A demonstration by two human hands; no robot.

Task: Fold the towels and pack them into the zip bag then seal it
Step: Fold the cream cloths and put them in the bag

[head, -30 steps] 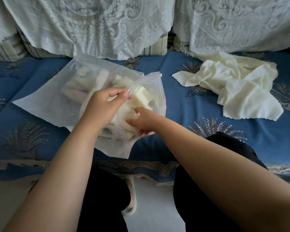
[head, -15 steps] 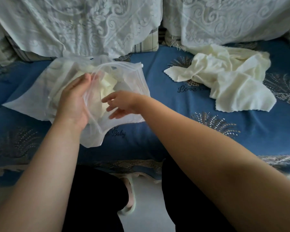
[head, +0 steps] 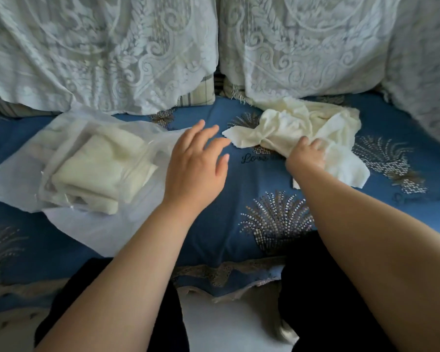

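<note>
A home living room: a sofa with a blue patterned seat cover (head: 239, 199) and lace-draped back cushions (head: 107, 47).

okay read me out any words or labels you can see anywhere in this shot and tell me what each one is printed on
"Love": dark script on the blue sofa cover, at, between the left hand and the right hand; what follows runs under the loose towel.
Faint script on the cover at far right: too blurred to read.
Zip bag: no readable print.
</note>
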